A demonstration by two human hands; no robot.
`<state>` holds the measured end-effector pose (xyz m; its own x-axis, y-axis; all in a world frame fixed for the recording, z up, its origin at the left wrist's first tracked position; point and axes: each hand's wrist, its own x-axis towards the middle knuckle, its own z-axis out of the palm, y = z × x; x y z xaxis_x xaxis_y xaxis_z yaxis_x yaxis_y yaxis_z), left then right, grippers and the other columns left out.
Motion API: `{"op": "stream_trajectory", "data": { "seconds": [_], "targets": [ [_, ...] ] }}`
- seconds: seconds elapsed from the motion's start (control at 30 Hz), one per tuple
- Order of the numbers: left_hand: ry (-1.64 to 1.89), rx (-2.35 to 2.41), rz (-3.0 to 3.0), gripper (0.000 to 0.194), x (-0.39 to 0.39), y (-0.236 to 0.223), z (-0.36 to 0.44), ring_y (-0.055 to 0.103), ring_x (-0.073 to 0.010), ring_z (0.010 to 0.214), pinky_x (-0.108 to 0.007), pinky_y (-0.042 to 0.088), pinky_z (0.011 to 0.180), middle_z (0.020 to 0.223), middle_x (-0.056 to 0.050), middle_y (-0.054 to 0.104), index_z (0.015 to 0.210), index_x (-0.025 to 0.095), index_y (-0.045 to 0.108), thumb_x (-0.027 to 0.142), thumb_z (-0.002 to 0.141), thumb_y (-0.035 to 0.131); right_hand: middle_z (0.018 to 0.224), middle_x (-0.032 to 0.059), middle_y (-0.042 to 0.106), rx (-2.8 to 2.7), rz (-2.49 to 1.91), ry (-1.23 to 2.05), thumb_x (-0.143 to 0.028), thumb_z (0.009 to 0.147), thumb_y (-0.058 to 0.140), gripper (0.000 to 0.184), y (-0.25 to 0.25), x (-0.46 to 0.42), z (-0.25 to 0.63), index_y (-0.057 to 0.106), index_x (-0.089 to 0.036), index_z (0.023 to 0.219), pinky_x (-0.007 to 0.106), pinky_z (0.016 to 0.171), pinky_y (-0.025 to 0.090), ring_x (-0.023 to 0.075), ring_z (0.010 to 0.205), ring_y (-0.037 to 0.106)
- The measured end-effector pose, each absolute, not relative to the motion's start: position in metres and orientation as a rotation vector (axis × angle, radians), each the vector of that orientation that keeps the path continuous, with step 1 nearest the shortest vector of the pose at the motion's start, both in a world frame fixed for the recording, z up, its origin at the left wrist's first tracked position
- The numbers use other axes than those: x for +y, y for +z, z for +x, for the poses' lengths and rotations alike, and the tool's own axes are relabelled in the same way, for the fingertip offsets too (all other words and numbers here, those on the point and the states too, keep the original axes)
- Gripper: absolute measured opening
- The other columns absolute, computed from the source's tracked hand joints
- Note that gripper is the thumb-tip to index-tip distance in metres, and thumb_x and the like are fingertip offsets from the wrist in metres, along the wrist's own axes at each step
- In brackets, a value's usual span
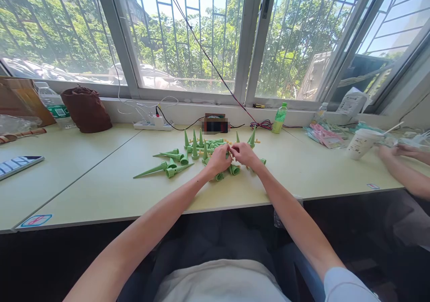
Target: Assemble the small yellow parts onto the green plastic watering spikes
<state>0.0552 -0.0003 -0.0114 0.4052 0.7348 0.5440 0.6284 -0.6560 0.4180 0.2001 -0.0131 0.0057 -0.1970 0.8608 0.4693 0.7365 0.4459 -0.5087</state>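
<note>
1. Left hand (219, 160), right hand (246, 153): your fingertips are narrow, nearly meeting; cannot tell what they hold.
2. Green spikes (149, 170) lie around your hands and to the left.
3. Judgement: use small, steady finger motions; avoid knocking the upright spikes (195, 149) on the far side.

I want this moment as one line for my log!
left hand: close beside right hand, at cones | grip: unclear | cones: some upright, some lying
</note>
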Motion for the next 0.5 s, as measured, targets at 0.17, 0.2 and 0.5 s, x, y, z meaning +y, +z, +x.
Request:
{"op": "stream_trajectory", "data": {
  "seconds": [0.17,0.2,0.5],
  "targets": [
    [1.107,1.207,2.496,0.012,0.0002,-0.0113,0.055,0.06,-0.022,0.088,-0.032,0.046,0.077,0.09,-0.009,0.064,0.086,0.018,0.054,0.011,0.077,0.052,0.051,0.0002,0.055,-1.966,-1.339,0.213,-0.028,0.088,0.049,0.032,0.0062,-0.014,0.1998,0.051,-0.018,0.058,0.024,0.058,0.032,0.0116,0.053,0.047],
    [1.114,1.202,2.493,0.012,0.0002,-0.0112,0.0551,0.06,-0.022,0.088,-0.032,0.046,0.078,0.09,-0.009,0.064,0.086,0.018,0.054,0.011,0.077,0.053,0.051,0.0001,0.055,-1.961,-1.34,0.212,-0.028,0.088,0.049,0.031,0.0064,-0.0142,0.1997,0.051,-0.018,0.059,0.024,0.059,0.032,0.0115,0.053,0.046],
    [1.185,1.17,2.461,0.011,-0.0013,-0.0091,0.0553,0.058,-0.0213,0.086,-0.033,0.046,0.077,0.089,-0.008,0.064,0.083,0.019,0.053,0.011,0.076,0.053,0.057,0.001,0.059,-1.91,-1.335,0.21,-0.03,0.086,0.049,0.027,0.0058,-0.0128,0.1989,0.057,-0.017,0.064,0.024,0.06,0.033,0.0119,0.057,0.047]
  ]
}}
